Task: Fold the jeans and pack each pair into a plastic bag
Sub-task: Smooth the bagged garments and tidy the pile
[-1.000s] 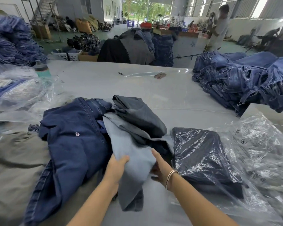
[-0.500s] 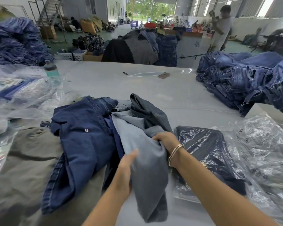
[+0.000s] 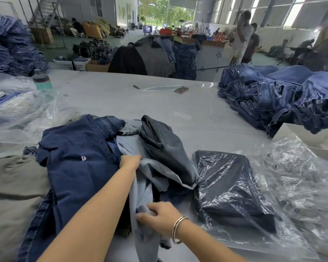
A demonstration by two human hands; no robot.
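Observation:
A light grey-blue pair of jeans (image 3: 142, 195) lies crumpled at the centre of the table, under a dark grey pair (image 3: 165, 146). My left hand (image 3: 130, 161) grips the grey-blue cloth at its upper part. My right hand (image 3: 159, 217), with a bracelet on the wrist, pinches the same cloth lower down, near the table's front. A dark navy pair (image 3: 78, 167) lies to the left. To the right lies a folded dark pair packed in a plastic bag (image 3: 231, 188). Empty plastic bags (image 3: 299, 178) are heaped further right.
An olive garment (image 3: 11, 190) lies at the near left. Bagged items (image 3: 17, 104) and a bottle (image 3: 41, 80) sit at the far left. A stack of blue jeans (image 3: 276, 95) fills the right. A pen and small card (image 3: 181, 89) lie on the white table (image 3: 121, 99).
My left hand has moved up and away along the grey-blue jeans. My right hand has come back toward me, down to the lower part of the cloth.

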